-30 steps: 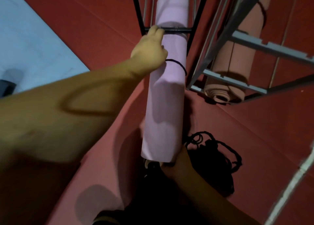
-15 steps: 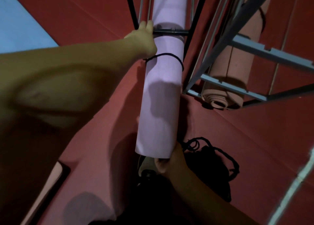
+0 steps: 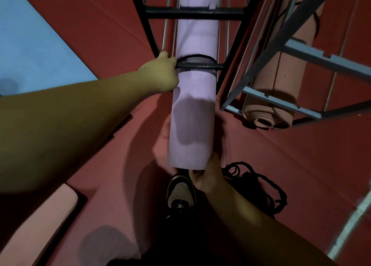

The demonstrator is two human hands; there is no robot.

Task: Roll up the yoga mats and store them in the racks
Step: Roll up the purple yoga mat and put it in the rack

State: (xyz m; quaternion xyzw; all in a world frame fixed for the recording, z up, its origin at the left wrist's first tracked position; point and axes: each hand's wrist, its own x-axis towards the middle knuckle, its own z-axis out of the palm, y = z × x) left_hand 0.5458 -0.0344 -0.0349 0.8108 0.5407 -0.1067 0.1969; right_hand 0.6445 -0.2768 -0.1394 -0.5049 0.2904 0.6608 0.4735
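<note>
A rolled lilac yoga mat (image 3: 193,109) runs lengthwise into a black metal rack (image 3: 195,13), passing under its two crossbars. A black band (image 3: 195,58) circles the roll near the closer crossbar. My left hand (image 3: 160,75) reaches to the mat's left side at that crossbar, its fingers curled against the roll and bar. My right hand (image 3: 208,175) grips the near end of the roll from below, thumb along its right edge.
A rolled salmon mat (image 3: 279,97) lies in a grey rack (image 3: 301,51) to the right. Black cords (image 3: 259,187) lie on the red floor. A blue mat (image 3: 34,51) lies flat at left, a pink mat (image 3: 38,223) at lower left. My shoe (image 3: 180,191) is below the roll.
The lilac roll has slid further into the black rack, so the band now lies at the closer crossbar. My left hand has stayed by that bar, my right still at the near end.
</note>
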